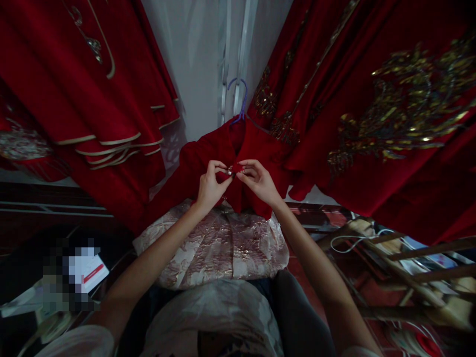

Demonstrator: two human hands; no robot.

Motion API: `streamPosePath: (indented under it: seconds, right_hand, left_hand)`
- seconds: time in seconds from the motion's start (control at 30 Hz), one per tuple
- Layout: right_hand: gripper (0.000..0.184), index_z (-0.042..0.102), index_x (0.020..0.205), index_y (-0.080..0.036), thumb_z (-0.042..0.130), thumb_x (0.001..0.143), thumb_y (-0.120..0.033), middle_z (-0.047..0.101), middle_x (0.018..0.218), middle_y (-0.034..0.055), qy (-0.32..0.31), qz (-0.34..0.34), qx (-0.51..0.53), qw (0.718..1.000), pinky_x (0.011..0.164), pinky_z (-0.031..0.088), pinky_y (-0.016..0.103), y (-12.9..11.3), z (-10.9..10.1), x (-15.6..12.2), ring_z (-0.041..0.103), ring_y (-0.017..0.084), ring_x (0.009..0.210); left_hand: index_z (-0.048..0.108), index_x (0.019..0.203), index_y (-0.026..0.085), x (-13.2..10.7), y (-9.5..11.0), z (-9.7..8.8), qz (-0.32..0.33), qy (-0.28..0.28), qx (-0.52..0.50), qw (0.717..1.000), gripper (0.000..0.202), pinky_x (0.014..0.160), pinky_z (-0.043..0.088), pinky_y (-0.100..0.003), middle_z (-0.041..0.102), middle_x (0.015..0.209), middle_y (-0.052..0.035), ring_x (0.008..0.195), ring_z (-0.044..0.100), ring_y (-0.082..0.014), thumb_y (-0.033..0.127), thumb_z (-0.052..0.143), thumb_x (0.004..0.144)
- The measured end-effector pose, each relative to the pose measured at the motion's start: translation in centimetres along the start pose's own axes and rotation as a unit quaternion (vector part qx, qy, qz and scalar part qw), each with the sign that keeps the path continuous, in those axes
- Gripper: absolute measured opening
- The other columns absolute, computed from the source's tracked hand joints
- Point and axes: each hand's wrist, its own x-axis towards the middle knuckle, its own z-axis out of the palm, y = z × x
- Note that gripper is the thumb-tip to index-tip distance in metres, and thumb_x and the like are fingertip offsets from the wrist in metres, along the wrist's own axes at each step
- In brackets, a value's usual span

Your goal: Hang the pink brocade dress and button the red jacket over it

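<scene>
Red garments with pale edging (pixel 122 89) hang at the left, and further red garments (pixel 372 178), worked in gold sequins (pixel 409 109), hang at the right; the right-hand group reaches in close beside the central piece and partly crowds its sleeve. A white box with a red stripe (pixel 94 272) lies at lower left, next to a pixelated patch; at lower right is a wooden frame (pixel 412 272) with a white cable (pixel 347 251) looped near it. At centre, in front of the person, is the red jacket (pixel 217 148), plain and collarless, with a V-shaped neck and a purple hanger (pixel 245 94) rising from it. The left hand (pixel 213 183) and the right hand (pixel 258 183) meet at its front opening, each grip closed between thumb and fingers on the front edge; small shiny fastenings (pixel 229 171) show at the fingertips, though in this dim view it is hard to say whether they are joined. The jacket's lower edge rests against a pale brocade cloth (pixel 223 248) with a pinkish metallic pattern, which lies across the person's lap. Behind stands a whitish wall (pixel 186 54) with vertical metal strips (pixel 241 49); the floor (pixel 305 277) is reddish and shadowed.
</scene>
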Motion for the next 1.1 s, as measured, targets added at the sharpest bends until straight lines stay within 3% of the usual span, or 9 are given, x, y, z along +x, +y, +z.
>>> streamPosePath:
  seconds: [0.1,0.27,0.37,0.6,0.9,1.1]
  right_hand:
    - [0.029,0.057,0.099,-0.025,0.068,0.076,-0.039,0.062,0.103,0.0024,0.018,-0.007,0.007,1.000,0.084,0.053,0.033,-0.09,-0.03,-0.17,0.061,0.016,0.091]
    - [0.028,0.061,0.095,-0.024,0.068,0.076,-0.043,0.065,0.100,0.0032,0.042,-0.009,-0.005,0.999,0.084,0.055,0.034,-0.11,0.10,-0.21,0.064,0.017,0.091]
    - [0.028,0.063,0.096,-0.023,0.068,0.077,-0.043,0.066,0.101,0.0043,0.053,-0.019,-0.025,0.998,0.084,0.055,0.035,-0.13,0.29,-0.21,0.065,0.018,0.091]
    - [0.027,0.069,0.095,-0.022,0.069,0.077,-0.041,0.069,0.099,0.0047,0.067,-0.052,-0.036,0.996,0.080,0.057,0.032,0.24,0.28,-0.25,0.066,0.017,0.089]
    - [0.025,0.072,0.098,-0.022,0.066,0.080,-0.039,0.068,0.099,0.0049,0.119,-0.084,-0.117,0.982,0.074,0.057,0.027,-0.14,0.59,-0.66,0.066,0.016,0.090]
    - [0.026,0.071,0.105,-0.024,0.064,0.083,-0.036,0.069,0.102,0.0050,0.063,-0.077,-0.125,0.987,0.079,0.057,0.030,-0.31,0.00,-0.56,0.066,0.017,0.091]
  left_hand:
    - [0.048,0.089,0.025,0.24,0.30,-0.24,0.001,0.003,0.008,1.000,0.017,0.075,0.048,-0.028,0.064,0.085,0.0006,0.082,0.065,-0.0157,0.025,0.061,0.077]
    - [0.051,0.085,0.025,0.66,0.71,-0.59,0.037,-0.084,0.031,0.995,0.011,0.075,0.047,-0.028,0.065,0.085,0.0015,0.078,0.064,-0.0157,0.020,0.057,0.077]
    - [0.052,0.085,0.025,0.63,0.93,-0.72,0.055,-0.109,0.028,0.992,0.011,0.075,0.048,-0.029,0.065,0.085,0.0008,0.079,0.065,-0.0164,0.018,0.056,0.077]
    - [0.056,0.088,0.021,0.76,0.64,-0.76,0.029,-0.093,-0.014,0.995,0.011,0.075,0.052,-0.027,0.068,0.085,-0.0014,0.079,0.066,-0.0150,0.020,0.058,0.077]
    - [0.060,0.092,0.017,0.39,0.74,-0.42,0.011,-0.107,-0.052,0.993,0.017,0.063,0.054,-0.021,0.069,0.081,-0.0031,0.072,0.066,-0.0123,0.030,0.061,0.080]
    - [0.060,0.088,0.017,0.55,0.35,-0.31,0.012,-0.097,-0.048,0.994,0.013,0.066,0.054,-0.021,0.070,0.084,-0.0030,0.074,0.067,-0.0120,0.027,0.060,0.080]
